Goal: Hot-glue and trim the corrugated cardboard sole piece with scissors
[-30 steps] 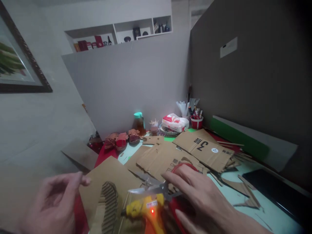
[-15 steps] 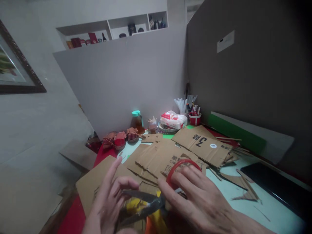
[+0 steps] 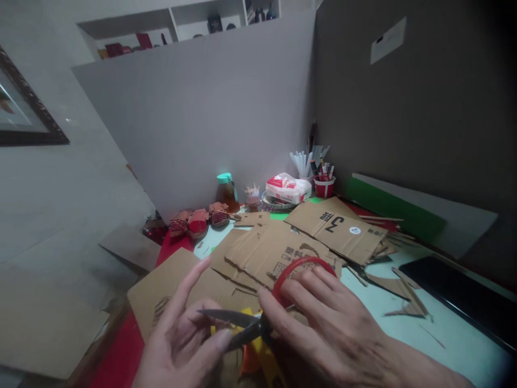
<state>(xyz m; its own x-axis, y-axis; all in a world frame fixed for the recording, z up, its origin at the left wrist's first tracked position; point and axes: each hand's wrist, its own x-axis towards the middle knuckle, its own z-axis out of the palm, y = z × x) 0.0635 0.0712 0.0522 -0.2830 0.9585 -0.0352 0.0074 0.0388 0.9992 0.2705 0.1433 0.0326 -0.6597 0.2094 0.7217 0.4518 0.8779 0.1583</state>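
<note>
My right hand (image 3: 335, 334) grips red-handled scissors (image 3: 258, 323), fingers through the red loop (image 3: 301, 267). The blades stand apart and point left. My left hand (image 3: 186, 339) is at the blade tips, thumb and fingers around something small that I cannot make out; its index finger sticks up. Under the scissors lies a yellow glue gun (image 3: 262, 355), mostly hidden. Flat brown cardboard sheets (image 3: 278, 253) lie just beyond both hands.
A cardboard piece marked "3" (image 3: 339, 229) lies farther back. Along the rear partition stand a teal-capped jar (image 3: 226, 191), a tissue pack (image 3: 287, 188), a red cup of pens (image 3: 324, 186) and small red craft pieces (image 3: 197, 222). Cardboard scraps (image 3: 404, 302) and a black slab (image 3: 464, 296) lie right.
My left hand came in from the far left to the scissor blades. My right hand lifted the scissors off the glue gun. The view tilted down slightly.
</note>
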